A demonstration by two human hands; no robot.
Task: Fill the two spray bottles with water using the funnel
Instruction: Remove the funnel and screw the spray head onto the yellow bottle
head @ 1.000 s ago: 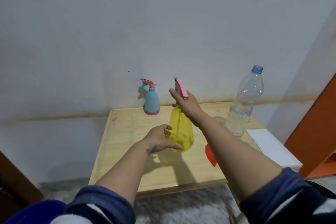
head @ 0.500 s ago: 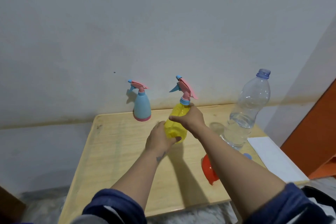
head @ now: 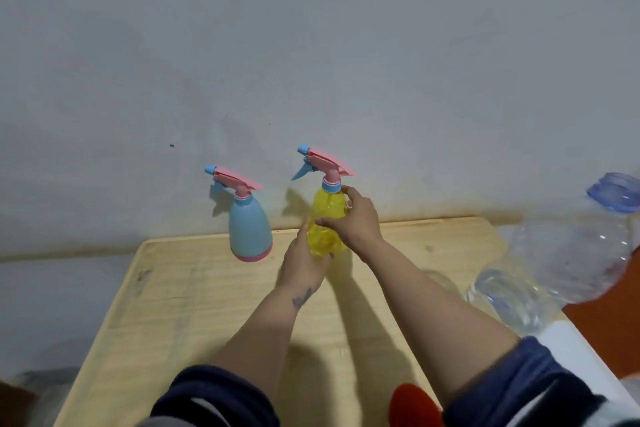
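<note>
Two bare forearms come up from the near edge, sleeves pushed back approx. to the elbows. Left sleeve (head: pixel 214 395), near centre: dark navy fabric, bunched into thick folds, w/ a white stripe showing at the lower edge. Right sleeve (head: pixel 526 388), near right corner: same navy, also bunched, w/ white stripes lower down. Small dark tattoo (head: pixel 302 297) on the left wrist, just below the left hand (head: pixel 304 262); shape too blurred to tell. Right hand (head: pixel 353 218) bare, no rings or watch visible.
</note>
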